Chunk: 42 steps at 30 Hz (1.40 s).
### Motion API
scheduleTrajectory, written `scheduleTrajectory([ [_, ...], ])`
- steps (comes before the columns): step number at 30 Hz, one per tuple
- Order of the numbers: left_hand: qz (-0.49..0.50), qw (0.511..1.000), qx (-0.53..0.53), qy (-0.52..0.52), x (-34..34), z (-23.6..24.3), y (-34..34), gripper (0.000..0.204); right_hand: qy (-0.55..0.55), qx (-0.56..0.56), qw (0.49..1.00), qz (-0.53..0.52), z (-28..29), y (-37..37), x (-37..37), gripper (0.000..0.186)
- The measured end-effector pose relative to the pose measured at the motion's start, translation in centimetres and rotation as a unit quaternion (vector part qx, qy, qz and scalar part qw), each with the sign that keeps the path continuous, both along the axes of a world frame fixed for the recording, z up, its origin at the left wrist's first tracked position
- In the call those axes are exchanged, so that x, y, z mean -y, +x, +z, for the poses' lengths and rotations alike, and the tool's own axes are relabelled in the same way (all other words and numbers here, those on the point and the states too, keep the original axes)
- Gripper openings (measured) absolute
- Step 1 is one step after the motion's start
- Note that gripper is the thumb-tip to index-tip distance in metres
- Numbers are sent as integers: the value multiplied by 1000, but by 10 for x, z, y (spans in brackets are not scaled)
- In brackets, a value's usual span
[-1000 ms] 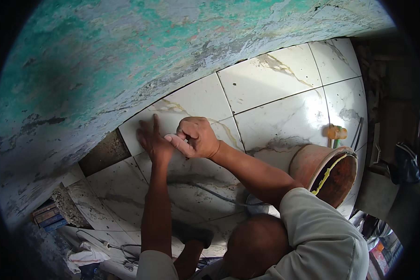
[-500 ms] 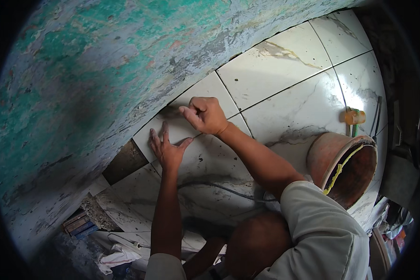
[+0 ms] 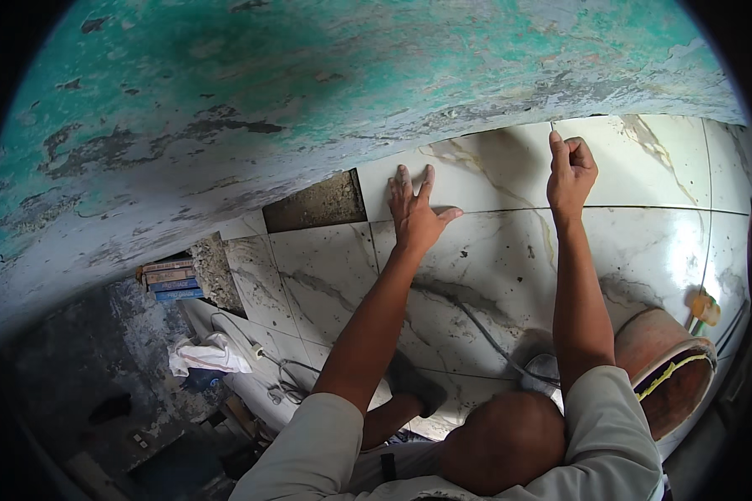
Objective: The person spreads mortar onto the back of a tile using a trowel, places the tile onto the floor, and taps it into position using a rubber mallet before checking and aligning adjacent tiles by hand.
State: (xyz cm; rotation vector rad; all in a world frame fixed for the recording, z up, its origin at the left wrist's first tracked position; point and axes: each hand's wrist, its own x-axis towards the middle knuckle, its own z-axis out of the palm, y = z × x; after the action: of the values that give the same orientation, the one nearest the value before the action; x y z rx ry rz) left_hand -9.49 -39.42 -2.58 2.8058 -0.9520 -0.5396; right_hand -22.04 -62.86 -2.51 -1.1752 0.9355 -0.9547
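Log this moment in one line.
left hand: fingers spread over marbled tile | right hand: curled near wall, contents unclear | reddish bucket: at right

One head-worn fisheye view from near overhead, steeply down onto tiled floor [image 3: 493, 250] and green wall [image 3: 351, 75]

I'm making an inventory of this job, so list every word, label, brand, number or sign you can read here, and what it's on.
Stacked boxes, brown and blue: lettering on their sides, too small and blurred to quote reliably.
Floor tiles: veining and dark specks, no readable text.
Wall: none.
Bucket: none readable.
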Motion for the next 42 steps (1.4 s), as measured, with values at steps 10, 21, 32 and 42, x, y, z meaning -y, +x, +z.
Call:
scheduleTrajectory([
  [10,-26,999,22,23,-3,-3,9,109,-67,36,980,184,28,43,-72,36],
  [21,-38,998,50,26,-8,-14,12,105,-81,-40,969,228,-20,62,-86,26],
  [32,-71,997,40,-15,-16,-13,21,106,-161,-194,940,229,76,-65,-76,21],
  [42,132,991,18,-2,-42,-45,21,127,-271,-329,894,140,288,-264,-49,25],
])
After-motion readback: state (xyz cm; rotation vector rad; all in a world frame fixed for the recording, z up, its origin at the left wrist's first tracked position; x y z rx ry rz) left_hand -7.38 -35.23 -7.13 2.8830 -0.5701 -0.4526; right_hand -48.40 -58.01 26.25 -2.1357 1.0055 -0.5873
